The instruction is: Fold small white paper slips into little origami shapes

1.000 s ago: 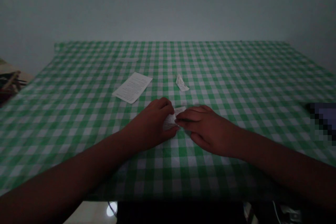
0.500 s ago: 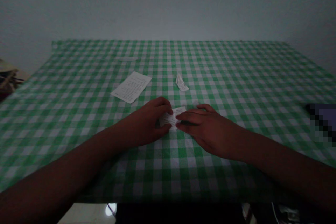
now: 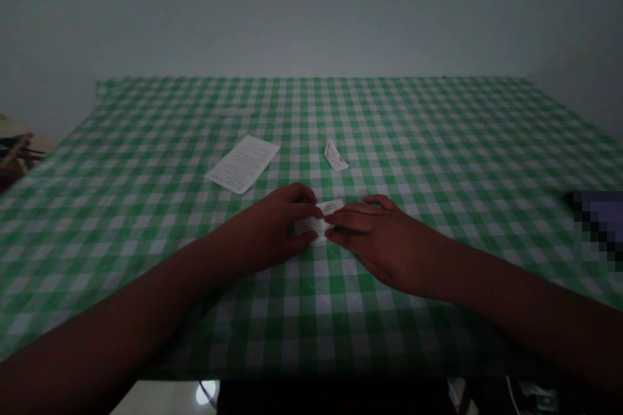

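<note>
A small piece of printed paper lies on the checked cloth, partly covered by my fingers. My left hand curves over its left side, with the thumb on the near edge and a finger across the top. From the right, my right hand closes on the same paper, its thumb and forefinger meeting the left fingertips near the middle. Beyond the hands lies a folded piece of printed paper. A larger printed sheet rests flat to the left of it.
The green and white checked tablecloth spreads back to a plain wall. At the right edge is a dark flat object, partly pixelated. A faint pale strip lies at the back left.
A finger of my left hand has slid slightly right across the paper, towards the right fingertips. The other papers lie as before; the view has tilted very slightly.
</note>
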Demonstrator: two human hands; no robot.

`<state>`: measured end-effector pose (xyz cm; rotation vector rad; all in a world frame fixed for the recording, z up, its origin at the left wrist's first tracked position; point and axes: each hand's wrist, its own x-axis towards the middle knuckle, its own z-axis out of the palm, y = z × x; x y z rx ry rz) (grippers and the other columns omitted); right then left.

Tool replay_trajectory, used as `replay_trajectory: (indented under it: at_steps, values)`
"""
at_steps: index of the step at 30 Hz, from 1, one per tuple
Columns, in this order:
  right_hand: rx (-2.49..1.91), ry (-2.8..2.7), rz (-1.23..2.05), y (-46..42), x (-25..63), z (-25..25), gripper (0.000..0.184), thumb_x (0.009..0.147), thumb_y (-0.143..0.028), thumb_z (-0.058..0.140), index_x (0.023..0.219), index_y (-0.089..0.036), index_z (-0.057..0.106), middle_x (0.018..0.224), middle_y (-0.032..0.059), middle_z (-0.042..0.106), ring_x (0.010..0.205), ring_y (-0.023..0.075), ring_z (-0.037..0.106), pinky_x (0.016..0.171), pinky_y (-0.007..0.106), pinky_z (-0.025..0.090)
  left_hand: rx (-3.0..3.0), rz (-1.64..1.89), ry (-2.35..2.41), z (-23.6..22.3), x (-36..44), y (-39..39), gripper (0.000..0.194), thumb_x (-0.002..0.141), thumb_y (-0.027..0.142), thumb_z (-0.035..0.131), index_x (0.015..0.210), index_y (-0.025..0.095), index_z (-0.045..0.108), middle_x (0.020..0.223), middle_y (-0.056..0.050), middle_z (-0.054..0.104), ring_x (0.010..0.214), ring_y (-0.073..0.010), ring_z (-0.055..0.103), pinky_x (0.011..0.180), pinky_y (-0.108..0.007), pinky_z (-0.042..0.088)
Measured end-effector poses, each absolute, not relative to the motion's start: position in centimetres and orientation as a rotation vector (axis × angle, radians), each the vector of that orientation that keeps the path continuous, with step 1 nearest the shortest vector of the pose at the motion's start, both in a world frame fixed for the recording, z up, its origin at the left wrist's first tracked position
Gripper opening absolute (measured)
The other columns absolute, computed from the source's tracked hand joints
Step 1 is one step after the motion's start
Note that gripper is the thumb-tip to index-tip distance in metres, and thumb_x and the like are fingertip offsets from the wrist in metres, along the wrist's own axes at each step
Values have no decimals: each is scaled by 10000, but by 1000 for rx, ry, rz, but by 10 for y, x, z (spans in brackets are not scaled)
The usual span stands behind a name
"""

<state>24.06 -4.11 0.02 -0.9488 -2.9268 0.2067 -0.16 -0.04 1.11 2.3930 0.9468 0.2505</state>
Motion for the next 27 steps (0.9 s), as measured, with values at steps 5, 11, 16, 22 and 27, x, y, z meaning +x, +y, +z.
replay_trajectory:
  at_steps: [5, 11, 16, 22, 27]
  values:
    - [-916, -2885, 279, -39, 242, -1, 418, 960, -140, 458, 1365, -157, 560, 1444, 122, 549, 1296, 285, 508, 1063, 521, 341, 2478, 196, 962, 13, 1, -5, 275, 914, 238, 574, 1175, 237, 664, 1245, -71, 532, 1106, -212, 572, 979, -368, 487]
    - [-937, -2562, 469, -27, 234, -10, 258, 935, -149, 505, 1132, -180, 669, 1186, 74, 699, 1122, 228, 607, 1003, 429, 417, 2515, 224, 968, 9, 6, -5, 189, 938, 278, 557, 1052, 206, 690, 1192, -75, 531, 1103, -221, 557, 977, -383, 474]
    - [-1077, -2430, 439, -25, 217, -17, 60, 874, -211, 623, 923, -190, 649, 980, 61, 700, 982, 236, 610, 917, 407, 443, 2492, 258, 967, 6, 8, -3, 170, 929, 273, 570, 1012, 203, 701, 1132, -77, 546, 1059, -214, 566, 958, -383, 474]
    - [-1125, -2382, 425, -26, 214, -19, 74, 850, -234, 650, 905, -197, 618, 959, 53, 677, 956, 228, 600, 895, 395, 442, 2454, 290, 948, 5, 5, -3, 168, 901, 243, 593, 1027, 218, 702, 1150, -68, 540, 1081, -202, 566, 965, -362, 466]
    - [-1131, -2367, 432, -27, 214, -19, 103, 826, -244, 662, 901, -212, 599, 949, 41, 668, 950, 227, 594, 894, 390, 439, 2442, 262, 936, 8, 4, -2, 195, 888, 220, 602, 1059, 226, 696, 1174, -62, 538, 1110, -198, 559, 984, -351, 458]
